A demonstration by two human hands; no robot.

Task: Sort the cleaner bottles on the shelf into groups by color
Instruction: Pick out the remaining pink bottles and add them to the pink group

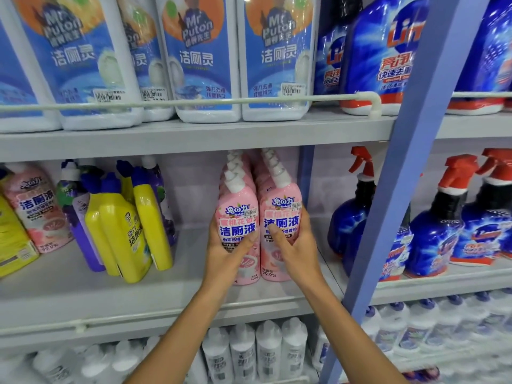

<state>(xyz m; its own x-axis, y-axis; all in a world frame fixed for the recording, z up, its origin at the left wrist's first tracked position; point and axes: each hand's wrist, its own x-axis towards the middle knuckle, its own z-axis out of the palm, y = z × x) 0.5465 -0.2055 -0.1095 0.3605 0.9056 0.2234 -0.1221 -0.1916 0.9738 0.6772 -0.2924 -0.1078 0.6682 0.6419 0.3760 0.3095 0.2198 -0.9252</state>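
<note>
Head view: on the middle shelf (pixel 83 295), two rows of pink bottles stand side by side at its right end, just beside the blue upright (pixel 388 189). The left hand (pixel 225 245) grips the front left pink bottle (pixel 238 217) – fingers curled round its left side, thumb across the label. The right hand (pixel 296 245) grips the front right pink bottle (pixel 279 212) likewise, its thumb on the label and fingers round the right side. Both bottles stand upright and touch each other.

Well apart to the left, yellow bottles (pixel 122 231) lean together with purple bottles (pixel 80 231) mixed among and behind them. A stray pink bottle (pixel 36 206) tilts at the far left.

The shelf above carries white bottles with blue labels (pixel 199 59) behind a rail. Right of the upright stand blue spray bottles (pixel 435 239) with red triggers – and below, plain white bottles (pixel 268 347).
</note>
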